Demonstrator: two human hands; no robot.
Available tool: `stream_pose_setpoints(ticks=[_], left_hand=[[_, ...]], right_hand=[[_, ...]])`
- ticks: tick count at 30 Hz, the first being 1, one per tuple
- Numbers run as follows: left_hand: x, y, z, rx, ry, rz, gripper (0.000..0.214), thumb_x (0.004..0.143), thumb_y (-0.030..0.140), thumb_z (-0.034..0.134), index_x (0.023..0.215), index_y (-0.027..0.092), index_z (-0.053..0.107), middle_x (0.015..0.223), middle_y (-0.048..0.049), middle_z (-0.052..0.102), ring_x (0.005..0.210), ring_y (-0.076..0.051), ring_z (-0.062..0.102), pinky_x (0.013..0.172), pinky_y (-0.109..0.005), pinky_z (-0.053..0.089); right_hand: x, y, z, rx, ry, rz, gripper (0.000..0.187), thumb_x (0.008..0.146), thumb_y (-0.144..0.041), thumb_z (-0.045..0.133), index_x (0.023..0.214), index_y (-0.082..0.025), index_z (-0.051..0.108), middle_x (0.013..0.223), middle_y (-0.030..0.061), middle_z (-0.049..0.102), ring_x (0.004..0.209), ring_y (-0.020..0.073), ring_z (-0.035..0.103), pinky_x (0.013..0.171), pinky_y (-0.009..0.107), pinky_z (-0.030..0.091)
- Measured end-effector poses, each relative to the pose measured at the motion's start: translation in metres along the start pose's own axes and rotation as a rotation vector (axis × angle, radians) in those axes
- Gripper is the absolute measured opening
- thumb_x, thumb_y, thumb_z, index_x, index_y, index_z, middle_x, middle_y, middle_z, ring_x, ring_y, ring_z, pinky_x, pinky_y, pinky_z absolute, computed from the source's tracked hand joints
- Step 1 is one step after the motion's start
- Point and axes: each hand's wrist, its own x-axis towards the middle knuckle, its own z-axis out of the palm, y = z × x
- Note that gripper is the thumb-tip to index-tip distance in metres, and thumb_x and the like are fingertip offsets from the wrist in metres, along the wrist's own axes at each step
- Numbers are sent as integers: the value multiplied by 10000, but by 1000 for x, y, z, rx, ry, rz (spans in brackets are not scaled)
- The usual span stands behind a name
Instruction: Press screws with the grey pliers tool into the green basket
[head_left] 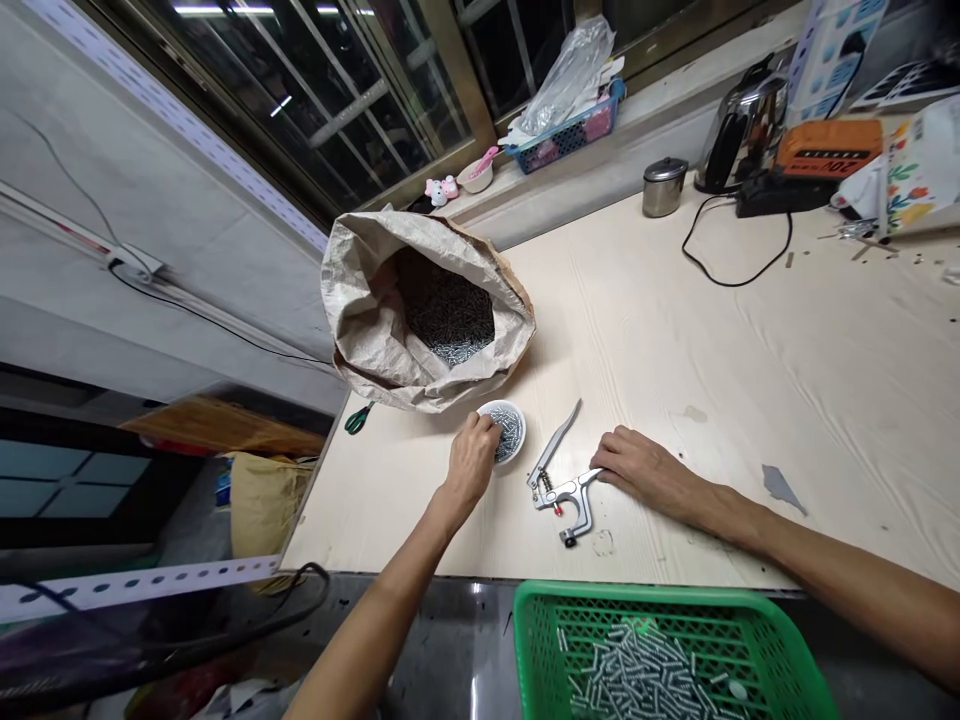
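My left hand (474,455) reaches over the rim of a small white bowl (519,452) filled with small shiny metal pieces (507,425). Its fingertips are bent down among the pieces, and whatever they pinch is too small to make out. On the table, a silver pair of snap-fastener pliers (570,492) lies with its handles spread. Curled over the end of one plier handle is my right hand (634,462), its fingers closed on it. Behind the bowl stands a large open sack (352,300) with many dark and shiny metal pieces inside.
A green plastic basket (780,640) of metal springs or screws sits below the table's front edge. Green-handled scissors (358,418) lie at the left edge. A lidded metal canister (664,188), a kettle (742,125) and a black cable (739,283) occupy the back right.
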Motion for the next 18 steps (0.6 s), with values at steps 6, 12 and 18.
stream_pose_setpoints(ticks=[6, 12, 18], left_hand=[[9, -12, 2, 11, -64, 106, 256, 867, 22, 381, 802, 155, 590, 877, -103, 588, 856, -229, 481, 715, -342, 452], [4, -22, 6, -63, -8, 102, 248, 878, 40, 387, 995, 133, 584, 945, -99, 586, 888, -219, 490, 765, -337, 451], [-2, -15, 2, -9, -53, 104, 297, 876, 47, 379, 1042, 163, 595, 992, -98, 574, 933, -223, 495, 754, -331, 456]], right_hand=[[0, 2, 2, 10, 0, -3, 148, 927, -202, 487, 880, -173, 625, 852, 57, 577, 789, 175, 493, 683, 295, 373], [1, 1, 1, -17, -9, 11, 168, 935, -201, 467, 856, -183, 614, 852, 49, 574, 785, 174, 489, 680, 297, 366], [1, 1, 1, -24, -1, 12, 172, 934, -203, 465, 841, -188, 608, 846, 45, 574, 777, 174, 484, 667, 298, 357]])
